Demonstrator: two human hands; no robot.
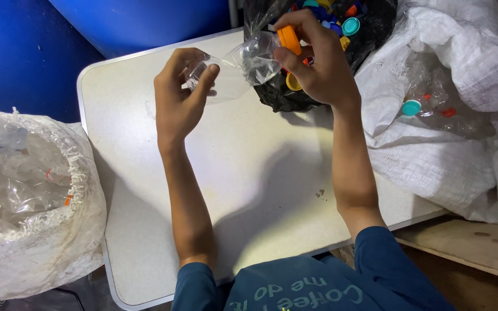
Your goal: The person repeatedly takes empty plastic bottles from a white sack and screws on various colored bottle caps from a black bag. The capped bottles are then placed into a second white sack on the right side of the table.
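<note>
A crushed clear plastic bottle lies sideways in the air over the far part of a white table. My left hand grips its bottom end. My right hand has its fingers closed around the orange cap at the bottle's neck. Just behind my right hand sits a black plastic bag with several loose caps in blue, teal, yellow and orange.
A white woven sack with clear bottles, some still capped, lies at the right. Another white sack of clear capless bottles stands at the left. A blue barrel is behind the table. A wooden board is at lower right.
</note>
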